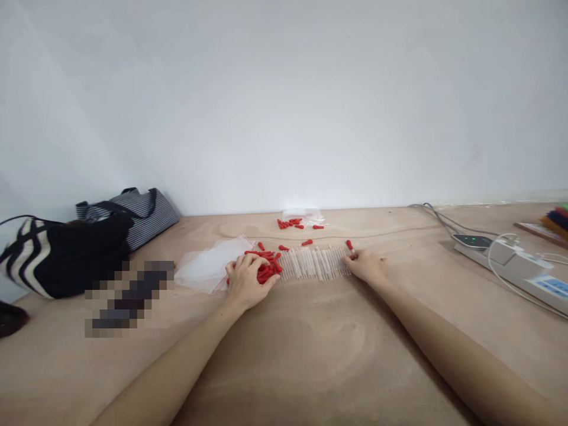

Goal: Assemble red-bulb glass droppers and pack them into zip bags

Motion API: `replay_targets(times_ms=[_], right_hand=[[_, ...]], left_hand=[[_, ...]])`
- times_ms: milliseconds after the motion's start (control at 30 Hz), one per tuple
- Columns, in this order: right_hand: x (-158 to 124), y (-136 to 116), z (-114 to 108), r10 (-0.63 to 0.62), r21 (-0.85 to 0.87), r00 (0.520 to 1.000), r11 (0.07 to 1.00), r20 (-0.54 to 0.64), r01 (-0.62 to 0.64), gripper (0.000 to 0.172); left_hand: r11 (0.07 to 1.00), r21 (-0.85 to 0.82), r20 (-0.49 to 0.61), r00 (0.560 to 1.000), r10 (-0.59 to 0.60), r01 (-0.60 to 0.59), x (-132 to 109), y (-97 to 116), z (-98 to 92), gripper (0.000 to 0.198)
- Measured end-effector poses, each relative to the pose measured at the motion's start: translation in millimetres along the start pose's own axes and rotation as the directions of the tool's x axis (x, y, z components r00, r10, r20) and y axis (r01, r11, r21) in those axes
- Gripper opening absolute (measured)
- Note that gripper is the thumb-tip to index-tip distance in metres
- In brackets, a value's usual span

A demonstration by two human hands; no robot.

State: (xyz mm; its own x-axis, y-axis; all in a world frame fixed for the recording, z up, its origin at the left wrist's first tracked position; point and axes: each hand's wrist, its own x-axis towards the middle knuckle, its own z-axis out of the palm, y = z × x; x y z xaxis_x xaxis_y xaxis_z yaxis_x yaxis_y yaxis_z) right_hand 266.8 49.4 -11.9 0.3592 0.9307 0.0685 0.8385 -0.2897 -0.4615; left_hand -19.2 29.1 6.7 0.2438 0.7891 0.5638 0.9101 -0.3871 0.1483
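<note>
My left hand [248,278] rests over a heap of red rubber bulbs [268,273], its fingers curved and apart around them. Right of the heap, a row of thin clear tubes [310,263] lies side by side on the wooden table. At the row's right end, my right hand [367,266] pinches a dropper [349,245], a clear tube topped by a red bulb that points away from me. The lower part of that tube is hidden by the fingers. A few loose red bulbs [307,242] lie just beyond the row.
Clear plastic bags [204,266] lie left of the heap. Farther back are more red bulbs [289,223] and a small clear bag [304,215] by the wall. A power strip [523,266] with cables sits right; a striped bag [151,219] and black cloth item [84,254] sit left.
</note>
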Motion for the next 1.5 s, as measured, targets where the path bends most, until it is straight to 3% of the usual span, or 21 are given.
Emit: replay_targets(times_ms=[267, 467, 667, 833, 933, 1067, 1133, 1267, 1367, 1500], right_hand=[[5.5, 0.9, 5.5, 0.005, 0.052, 1.0, 0.999, 0.025, -0.006, 0.026], [4.7, 1.3, 1.4, -0.015, 0.093, 1.0, 0.996, 0.012, 0.014, 0.028], [-0.4, -1.3, 2.4, -0.091, 0.141, 0.993, 0.985, -0.075, 0.101, 0.027], [-6.8, -1.7, 10.0, -0.226, 0.226, 0.965, 0.941, -0.13, 0.25, 0.02], [-12.7, -2.0, 14.5, -0.387, 0.319, 0.907, 0.849, -0.165, 0.42, 0.013], [-26.2, -6.6, 18.2, -0.636, 0.366, 0.72, 0.623, -0.277, 0.691, 0.009], [-34.0, -10.5, 20.7, -0.7, 0.319, 0.654, 0.574, -0.287, 0.754, 0.009], [-45.6, -16.4, 27.9, -0.798, 0.23, 0.555, 0.509, -0.237, 0.83, 0.032], [-49.8, -18.6, 30.7, -0.825, 0.171, 0.532, 0.506, -0.189, 0.846, 0.037], [-53.3, -22.0, 29.4, -0.801, 0.169, 0.569, 0.544, -0.188, 0.822, 0.027]], left_hand=[[0.985, 0.02, 0.076, 0.982, 0.171, -0.173, 11.5, 8.8, 9.4, 0.014], [0.983, 0.001, 0.133, 0.974, 0.184, -0.185, 16.3, 11.0, 14.0, 0.012], [0.98, -0.08, 0.086, 0.978, 0.189, -0.182, 16.2, 9.5, 16.0, 0.01], [0.886, -0.39, -0.056, 0.967, 0.249, -0.251, 10.6, 12.5, 12.1, 0.012], [0.81, -0.563, -0.022, 0.983, 0.183, -0.164, 0.8, 21.0, 9.5, 0.012], [0.651, -0.759, 0.134, 0.984, 0.116, 0.027, -11.6, 31.3, 12.4, 0.014], [0.596, -0.797, 0.186, 0.979, 0.086, 0.098, -14.4, 34.2, 15.8, 0.012], [0.561, -0.814, 0.192, 0.981, 0.015, 0.151, -15.4, 36.4, 21.7, 0.01], [0.575, -0.803, 0.204, 0.979, 0.012, 0.16, -15.4, 35.9, 23.5, 0.017], [0.644, -0.75, 0.209, 0.978, 0.013, 0.152, -14.6, 34.4, 22.7, 0.028]])
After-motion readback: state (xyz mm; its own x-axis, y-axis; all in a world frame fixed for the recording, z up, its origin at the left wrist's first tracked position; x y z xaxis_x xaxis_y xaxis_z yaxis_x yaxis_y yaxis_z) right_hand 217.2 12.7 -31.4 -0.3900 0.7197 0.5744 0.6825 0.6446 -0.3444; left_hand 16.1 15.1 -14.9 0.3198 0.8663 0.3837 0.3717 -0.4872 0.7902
